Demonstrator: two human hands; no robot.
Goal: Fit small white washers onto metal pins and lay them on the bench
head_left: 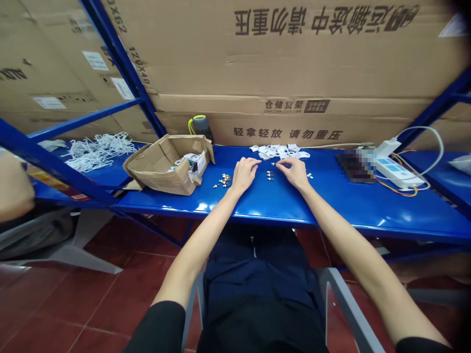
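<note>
My left hand (244, 175) rests over the blue table, its thumb and fingertips a little apart with nothing visible between them. Thumb and forefinger of my right hand (295, 172) pinch the end of a small pin-like part (273, 164). Just below it, several similar pins (270, 173) lie in a short column between my hands. Left of my left hand is a loose group of brass-and-white pins (225, 180). White plastic pieces (279, 151) are heaped behind both hands. Tiny white bits (309, 175) lie right of my right hand.
An open cardboard box (158, 171) with small parts stands left, a dark bottle (202, 128) behind it. White hooks (99, 152) are piled farther left, near another person's blurred arm (14, 189). At right are a dark flat object (355, 167) and a power strip (395, 171) with cables.
</note>
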